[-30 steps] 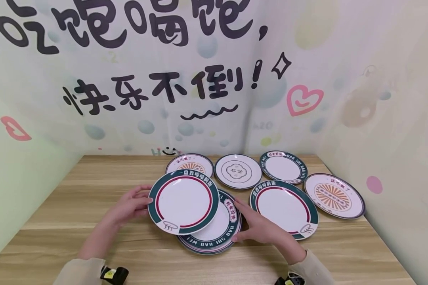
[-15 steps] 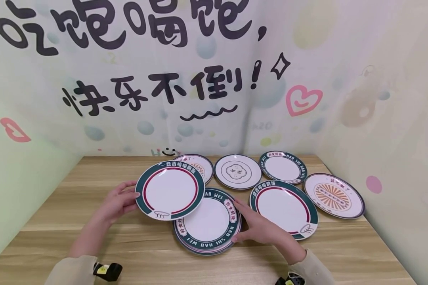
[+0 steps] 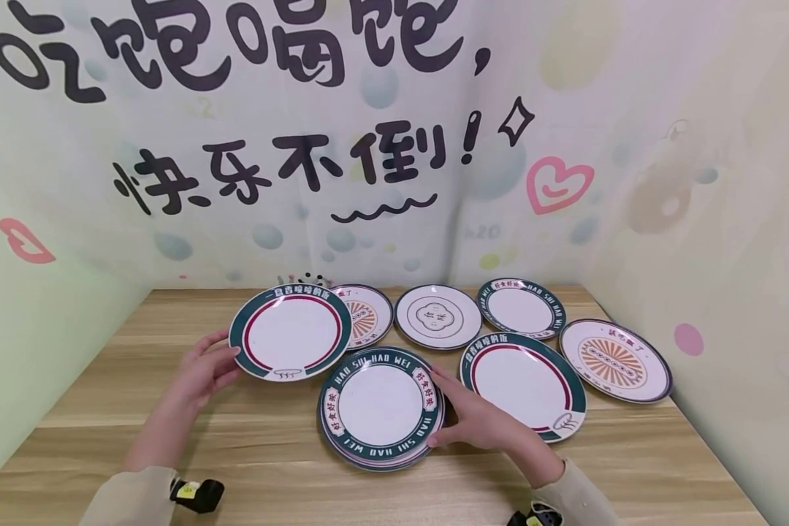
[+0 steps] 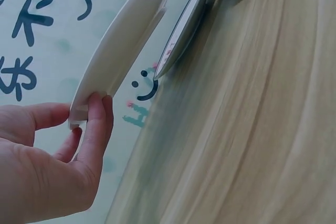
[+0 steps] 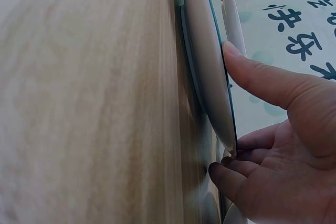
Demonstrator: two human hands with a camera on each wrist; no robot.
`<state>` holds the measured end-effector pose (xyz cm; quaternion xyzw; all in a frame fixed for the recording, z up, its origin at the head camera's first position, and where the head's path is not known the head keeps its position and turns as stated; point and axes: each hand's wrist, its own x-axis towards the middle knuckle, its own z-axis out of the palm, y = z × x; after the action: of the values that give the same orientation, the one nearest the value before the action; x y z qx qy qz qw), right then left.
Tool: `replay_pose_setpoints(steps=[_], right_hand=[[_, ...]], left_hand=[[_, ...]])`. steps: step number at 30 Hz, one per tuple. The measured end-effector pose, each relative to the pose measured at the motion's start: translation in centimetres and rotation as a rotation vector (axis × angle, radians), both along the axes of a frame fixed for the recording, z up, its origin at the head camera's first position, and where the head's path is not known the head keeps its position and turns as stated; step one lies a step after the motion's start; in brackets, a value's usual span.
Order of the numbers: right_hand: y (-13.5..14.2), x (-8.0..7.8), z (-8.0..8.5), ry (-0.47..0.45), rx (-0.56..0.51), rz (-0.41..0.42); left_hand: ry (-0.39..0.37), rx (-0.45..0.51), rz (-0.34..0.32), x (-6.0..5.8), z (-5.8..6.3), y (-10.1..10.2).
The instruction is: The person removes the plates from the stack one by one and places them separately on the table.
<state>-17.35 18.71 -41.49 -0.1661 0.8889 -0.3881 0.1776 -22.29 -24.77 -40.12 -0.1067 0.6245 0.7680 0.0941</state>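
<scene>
My left hand (image 3: pixel 204 369) pinches the left rim of a large white plate (image 3: pixel 291 332) with a dark green border and red ring. In the left wrist view this plate (image 4: pixel 123 45) is tilted and held up above the table, thumb on one face and fingers on the other. My right hand (image 3: pixel 476 416) holds the right side of a stack whose top plate (image 3: pixel 378 405) is white with a green lettered border. In the right wrist view, the thumb and fingers are spread along this plate's rim (image 5: pixel 210 61), and another plate's edge shows beneath it.
Behind the stack lie a plate with orange rays (image 3: pixel 364 318), a white plate with a central emblem (image 3: pixel 437 316) and a green-rimmed plate (image 3: pixel 521 308). A red-ringed plate (image 3: pixel 522 387) and another orange-rayed plate (image 3: pixel 614 361) lie right, on the wooden table (image 3: pixel 250 460).
My left hand has carried the red-ringed plate left and back, away from above the stack, uncovering the green lettered plate. My right hand stays at the stack's right rim.
</scene>
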Motion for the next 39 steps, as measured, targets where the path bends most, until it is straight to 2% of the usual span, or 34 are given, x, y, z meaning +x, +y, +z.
replay_pose_setpoints(steps=[9, 21, 30, 39], right_hand=[[0.1, -0.1, 0.0, 0.015, 0.006, 0.009], [0.1, -0.1, -0.2, 0.01, 0.023, -0.001], [0.1, -0.2, -0.3, 0.011, 0.027, 0.004], [0.1, -0.2, -0.2, 0.008, 0.023, 0.005]], left_hand=[[-0.06, 0.07, 0.092, -0.5, 0.0, -0.6], [-0.152, 0.156, 0.249, -1.3, 0.2, -0.8], [-0.198, 0.285, 0.344, -1.9, -0.3, -1.4], [-0.21, 0.27, 0.433, -2.3, -0.7, -1.9]])
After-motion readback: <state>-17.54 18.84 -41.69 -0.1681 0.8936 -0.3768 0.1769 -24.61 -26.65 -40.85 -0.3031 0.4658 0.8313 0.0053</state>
